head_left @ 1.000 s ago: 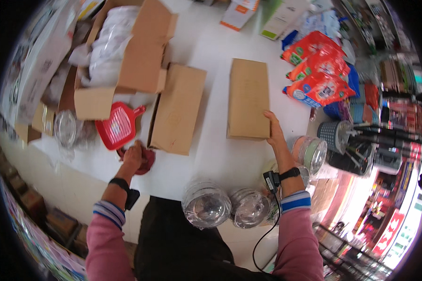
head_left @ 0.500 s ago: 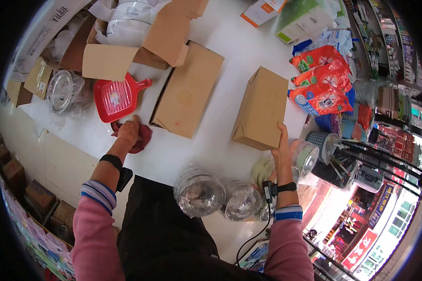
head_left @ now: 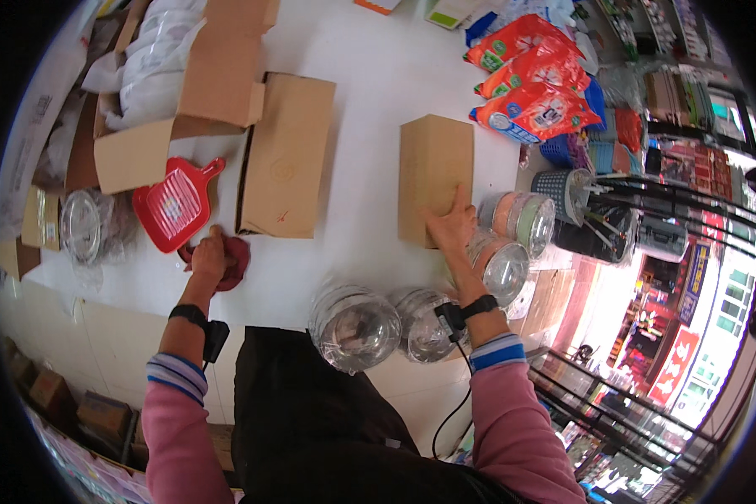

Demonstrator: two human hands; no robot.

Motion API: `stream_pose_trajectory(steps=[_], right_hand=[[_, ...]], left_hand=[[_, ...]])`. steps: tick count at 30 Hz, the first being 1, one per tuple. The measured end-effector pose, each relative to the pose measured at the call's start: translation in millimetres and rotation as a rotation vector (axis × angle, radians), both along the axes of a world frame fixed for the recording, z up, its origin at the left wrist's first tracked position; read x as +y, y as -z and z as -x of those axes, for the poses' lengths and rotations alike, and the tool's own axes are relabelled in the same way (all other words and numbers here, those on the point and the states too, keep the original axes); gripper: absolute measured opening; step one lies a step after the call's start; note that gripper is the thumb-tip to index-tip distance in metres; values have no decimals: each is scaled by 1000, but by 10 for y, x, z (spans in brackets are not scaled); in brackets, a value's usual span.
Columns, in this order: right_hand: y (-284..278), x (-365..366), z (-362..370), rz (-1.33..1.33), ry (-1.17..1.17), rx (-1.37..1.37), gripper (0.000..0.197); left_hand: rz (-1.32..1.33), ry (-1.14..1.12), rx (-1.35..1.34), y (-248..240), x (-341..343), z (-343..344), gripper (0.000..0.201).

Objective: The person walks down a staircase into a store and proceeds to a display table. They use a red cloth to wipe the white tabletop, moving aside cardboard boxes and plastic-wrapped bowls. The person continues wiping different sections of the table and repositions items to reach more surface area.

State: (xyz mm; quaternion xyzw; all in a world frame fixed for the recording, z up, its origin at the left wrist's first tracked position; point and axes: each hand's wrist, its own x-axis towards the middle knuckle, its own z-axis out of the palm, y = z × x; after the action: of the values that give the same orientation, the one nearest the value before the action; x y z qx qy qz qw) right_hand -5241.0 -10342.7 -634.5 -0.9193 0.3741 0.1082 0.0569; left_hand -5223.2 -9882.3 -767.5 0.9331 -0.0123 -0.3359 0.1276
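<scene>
My left hand (head_left: 208,257) is closed on a crumpled dark red cloth (head_left: 238,262), pressed to the white table near its front edge. Just beyond it lies a red square dish with a short handle (head_left: 176,208). My right hand (head_left: 452,222) lies on the near end of a closed brown cardboard box (head_left: 435,160), thumb and fingers spread against it. Between the two hands, farther back, a second long cardboard box (head_left: 290,160) rests on the table (head_left: 365,126).
An opened carton (head_left: 218,67) with wrapped white bowls stands back left, beside plastic-wrapped dishes (head_left: 82,225). Clear-wrapped round bowls (head_left: 357,328) line the front edge. Red detergent bags (head_left: 533,109) lie at the far right, near a grey basket (head_left: 563,191).
My view has swung to the right. My right hand has moved from the box's near right side onto its top end, and the box sits straighter. The left hand still holds the cloth.
</scene>
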Motion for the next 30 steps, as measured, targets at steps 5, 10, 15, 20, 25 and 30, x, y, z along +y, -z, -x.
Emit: stream_pose_trajectory(steps=[5,10,15,20,25,30], right_hand=[[92,32,15,-41,4,-52,113],[128,-11,-92,33,-29,-94,110],[60,121,-178,-2,-4,-65,107],[18,222,-222,-1,68,-33,106],[0,176,-230,-32,89,-90,110],[30,196,-230,-20,115,-71,113]], left_hand=[[29,-29,-4,-15,19,5,65],[44,15,-4,13,35,-8,67],[28,16,0,25,43,-6,68],[41,28,-11,11,36,-9,67],[28,19,5,-4,36,-13,63],[38,23,7,-5,43,-22,65]])
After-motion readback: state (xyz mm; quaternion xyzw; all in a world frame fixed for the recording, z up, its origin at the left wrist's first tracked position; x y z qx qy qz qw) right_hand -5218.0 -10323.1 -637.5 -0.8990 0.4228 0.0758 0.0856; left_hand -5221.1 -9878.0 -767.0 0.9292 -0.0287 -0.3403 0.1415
